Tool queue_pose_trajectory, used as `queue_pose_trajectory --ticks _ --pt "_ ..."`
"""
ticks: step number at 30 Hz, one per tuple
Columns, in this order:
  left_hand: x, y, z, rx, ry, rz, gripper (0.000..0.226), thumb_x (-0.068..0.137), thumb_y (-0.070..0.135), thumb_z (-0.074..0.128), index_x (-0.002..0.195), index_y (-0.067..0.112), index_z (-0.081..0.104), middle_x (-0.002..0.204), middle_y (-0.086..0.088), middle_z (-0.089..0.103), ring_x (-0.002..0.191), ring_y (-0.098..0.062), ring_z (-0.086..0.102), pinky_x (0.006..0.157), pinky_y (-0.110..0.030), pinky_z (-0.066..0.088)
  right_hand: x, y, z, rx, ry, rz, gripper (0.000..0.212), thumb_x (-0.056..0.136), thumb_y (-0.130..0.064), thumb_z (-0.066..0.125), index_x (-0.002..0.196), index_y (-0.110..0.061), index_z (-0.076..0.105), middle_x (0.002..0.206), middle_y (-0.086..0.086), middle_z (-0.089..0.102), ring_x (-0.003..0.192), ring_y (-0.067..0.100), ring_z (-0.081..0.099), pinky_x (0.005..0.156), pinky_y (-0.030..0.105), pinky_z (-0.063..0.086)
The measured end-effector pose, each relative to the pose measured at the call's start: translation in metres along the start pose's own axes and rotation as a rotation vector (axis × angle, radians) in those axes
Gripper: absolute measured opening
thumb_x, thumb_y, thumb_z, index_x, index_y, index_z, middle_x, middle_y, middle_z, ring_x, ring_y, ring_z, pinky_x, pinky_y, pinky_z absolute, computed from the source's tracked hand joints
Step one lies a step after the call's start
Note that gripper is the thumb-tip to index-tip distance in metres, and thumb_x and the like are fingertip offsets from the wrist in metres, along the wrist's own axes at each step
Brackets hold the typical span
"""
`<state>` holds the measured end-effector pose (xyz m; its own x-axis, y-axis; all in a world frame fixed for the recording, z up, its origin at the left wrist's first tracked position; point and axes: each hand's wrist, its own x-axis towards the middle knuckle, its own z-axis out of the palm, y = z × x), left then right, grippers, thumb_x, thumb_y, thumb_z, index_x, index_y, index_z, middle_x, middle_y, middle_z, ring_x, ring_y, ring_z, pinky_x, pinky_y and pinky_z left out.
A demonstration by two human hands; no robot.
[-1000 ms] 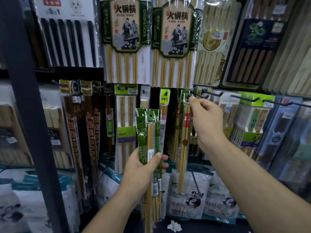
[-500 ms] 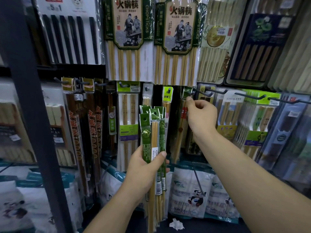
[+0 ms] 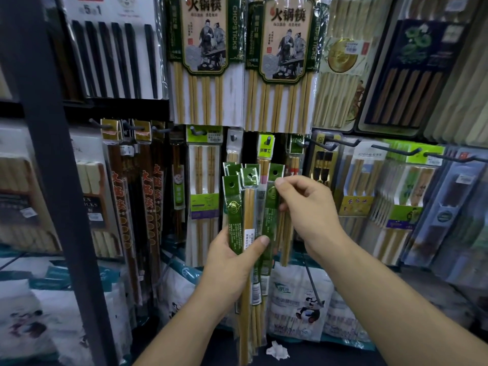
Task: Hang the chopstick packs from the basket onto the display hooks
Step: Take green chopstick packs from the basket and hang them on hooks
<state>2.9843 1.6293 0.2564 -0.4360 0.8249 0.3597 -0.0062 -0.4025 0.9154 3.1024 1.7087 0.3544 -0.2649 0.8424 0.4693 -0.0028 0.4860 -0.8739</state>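
1. The left hand (image 3: 232, 265) holds a bunch of green chopstick packs (image 3: 235, 212). Its fingers and thumb are wrapped round the middle of the bunch.
2. The packs stand straight up, long way up and down, with their holes at the top.
3. The right hand (image 3: 311, 215) is just to the right of the bunch. Its thumb and a finger seem to pinch the end pack (image 3: 270, 215), on the right side of the bunch, just under its hole (image 3: 275, 172). The other fingers are curled in.
4. The hook (image 3: 317, 144) is above the bunch and a little to the right. A hanging pack (image 3: 296, 142) is already on it.
5. I think the next move is to pull the end pack up out of the bunch and lift it up and right. The right hand is the nearer one to the hook. The little hole has to meet the hook's tip.
6. I cannot see the basket from here.
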Motion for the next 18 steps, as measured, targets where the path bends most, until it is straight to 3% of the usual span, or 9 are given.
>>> queue_pose_trajectory --ticks 2,5,9,12,18 --pt "0.001 0.000 0.001 -0.039 0.039 -0.007 0.017 0.092 0.020 0.076 0.107 0.025 0.071 0.102 0.001 0.080 0.094 -0.014 0.077 0.072 -0.020 0.060 0.005 -0.006 -0.006 0.054 0.065 -0.006 0.022 0.098 -0.026 0.064 0.079 -0.027 0.075 0.062 -0.014 0.061 0.058 -0.001 0.055 0.059 0.018 0.047" --pt "0.001 -0.001 0.001 -0.127 0.066 -0.053 0.019 0.093 0.014 0.072 0.110 0.009 0.065 0.098 -0.016 0.076 0.083 -0.025 0.076 0.067 -0.035 0.063 0.014 -0.017 -0.015 0.087 0.156 -0.037 0.026 0.099 -0.027 0.064 0.074 -0.023 0.073 0.056 -0.010 0.051 0.052 0.003 0.046 0.050 0.015 0.041" --pt "0.001 0.000 -0.001 -0.099 0.057 -0.064 0.016 0.095 0.019 0.071 0.110 0.017 0.065 0.090 -0.018 0.071 0.072 -0.022 0.070 0.065 -0.034 0.061 0.022 -0.021 -0.019 0.087 0.198 -0.064 0.034 0.099 -0.029 0.063 0.074 -0.006 0.065 0.063 0.005 0.041 0.059 0.014 0.040 0.061 0.024 0.042" --pt "0.000 -0.002 -0.001 -0.063 0.056 -0.073 0.014 0.096 0.022 0.070 0.108 0.016 0.065 0.082 -0.015 0.071 0.069 -0.024 0.070 0.062 -0.027 0.060 0.024 -0.019 -0.021 0.084 0.213 -0.079 0.038 0.100 -0.029 0.062 0.074 -0.001 0.061 0.065 0.006 0.040 0.060 0.016 0.038 0.056 0.017 0.043" --pt "0.001 -0.005 -0.001 -0.057 0.042 -0.091 0.016 0.095 0.022 0.071 0.108 0.014 0.066 0.083 -0.008 0.073 0.071 -0.023 0.070 0.062 -0.032 0.061 0.028 -0.018 -0.021 0.078 0.227 -0.104 0.043 0.100 -0.027 0.061 0.078 0.009 0.055 0.065 0.008 0.036 0.060 0.019 0.034 0.056 0.012 0.045"
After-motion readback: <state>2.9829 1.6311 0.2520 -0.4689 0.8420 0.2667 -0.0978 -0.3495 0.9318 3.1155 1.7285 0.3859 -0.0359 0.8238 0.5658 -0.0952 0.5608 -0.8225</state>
